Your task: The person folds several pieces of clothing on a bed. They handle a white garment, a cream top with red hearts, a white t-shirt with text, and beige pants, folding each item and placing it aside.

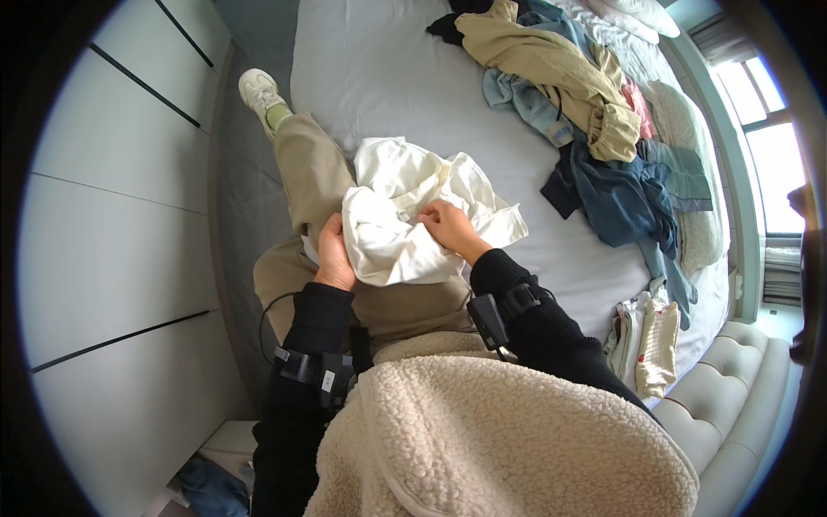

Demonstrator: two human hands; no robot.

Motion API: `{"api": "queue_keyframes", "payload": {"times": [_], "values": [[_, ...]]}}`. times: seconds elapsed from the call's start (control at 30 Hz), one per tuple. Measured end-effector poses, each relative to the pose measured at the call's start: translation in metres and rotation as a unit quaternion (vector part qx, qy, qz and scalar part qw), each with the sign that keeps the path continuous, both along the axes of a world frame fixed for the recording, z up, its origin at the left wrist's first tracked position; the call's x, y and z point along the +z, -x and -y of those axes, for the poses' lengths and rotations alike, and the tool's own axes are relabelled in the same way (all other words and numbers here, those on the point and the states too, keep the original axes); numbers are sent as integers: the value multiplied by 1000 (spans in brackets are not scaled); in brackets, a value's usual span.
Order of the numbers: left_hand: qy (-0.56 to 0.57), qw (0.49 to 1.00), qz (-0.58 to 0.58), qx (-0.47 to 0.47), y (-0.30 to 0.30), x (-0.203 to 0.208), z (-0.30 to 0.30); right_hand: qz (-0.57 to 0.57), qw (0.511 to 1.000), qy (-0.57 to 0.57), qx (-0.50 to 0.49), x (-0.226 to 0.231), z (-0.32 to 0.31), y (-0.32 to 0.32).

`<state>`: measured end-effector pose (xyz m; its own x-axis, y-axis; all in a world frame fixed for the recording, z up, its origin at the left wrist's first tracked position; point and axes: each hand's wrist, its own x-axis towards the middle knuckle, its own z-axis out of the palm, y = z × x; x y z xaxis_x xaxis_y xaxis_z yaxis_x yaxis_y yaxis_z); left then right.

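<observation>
A crumpled white garment (396,250) lies across my lap and spills onto the grey bed sheet; its exact kind is not plain. My left hand (334,252) grips its left edge, the fingers going behind the cloth. On the garment's right side, my right hand (450,228) has its fingers curled together on the fabric, pinching a fold near the middle. The fingertips of that hand are partly hidden in the cloth.
A heap of clothes with khaki trousers (551,65) and a dark blue garment (624,194) lies on the bed (379,77) at the right. Folded clothes (657,345) sit near the padded headboard (719,396). White cabinets (121,215) line the left.
</observation>
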<state>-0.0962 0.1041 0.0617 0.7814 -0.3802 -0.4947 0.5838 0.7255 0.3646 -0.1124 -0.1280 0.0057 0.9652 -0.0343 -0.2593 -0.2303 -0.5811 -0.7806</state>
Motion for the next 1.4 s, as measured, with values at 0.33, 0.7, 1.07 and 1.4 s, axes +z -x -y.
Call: {"api": "queue_keyframes", "payload": {"times": [0.33, 0.7, 1.07, 1.4], "values": [[-16, 999, 31, 22, 2, -3, -7, 136, 970, 161, -124, 27, 11, -53], [-359, 808, 388, -259, -18, 19, -2, 101, 911, -153, -370, 36, 93, -69], [-531, 521, 652, 149, -156, 201, 4, 483, 770, -226, -351, 295, 188, -69], [-488, 548, 662, 152, -139, 318, 9, 647, 687, -78, -322, 383, 204, 13]]}}
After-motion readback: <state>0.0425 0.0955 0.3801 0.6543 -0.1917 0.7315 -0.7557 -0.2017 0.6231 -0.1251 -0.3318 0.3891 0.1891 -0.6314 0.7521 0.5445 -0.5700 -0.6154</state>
